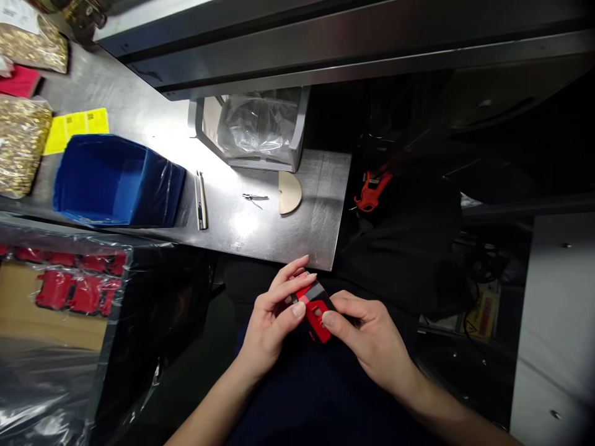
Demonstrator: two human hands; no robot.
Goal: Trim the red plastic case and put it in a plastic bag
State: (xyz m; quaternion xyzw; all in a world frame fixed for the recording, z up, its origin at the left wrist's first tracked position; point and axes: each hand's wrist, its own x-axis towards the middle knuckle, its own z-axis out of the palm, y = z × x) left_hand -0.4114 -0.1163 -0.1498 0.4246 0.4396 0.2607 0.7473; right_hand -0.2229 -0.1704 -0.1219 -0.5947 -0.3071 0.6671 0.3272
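Observation:
Above my lap, just off the metal bench's front edge, I hold a red and black plastic part [318, 314] between both hands. My left hand [275, 313] grips its upper left side, thumb on the near face and fingers along the top. My right hand [367, 328] pinches the lower right side, with the thumb on the red face and the fingers partly hidden behind. The part is tilted. On the bench beyond lie a pale half-round disc [289, 193], a small thin metal tool [255, 197] and a white-handled utility knife [200, 201].
A blue bin [158, 186] stands on the metal bench [307, 238], beside a grey bin [297, 139] holding clear plastic. Bags of brass-coloured pieces [23, 145] lie far left. A plastic-lined crate [105, 347] holds several red parts [56, 289]. Orange-handled cutters [373, 191] hang right.

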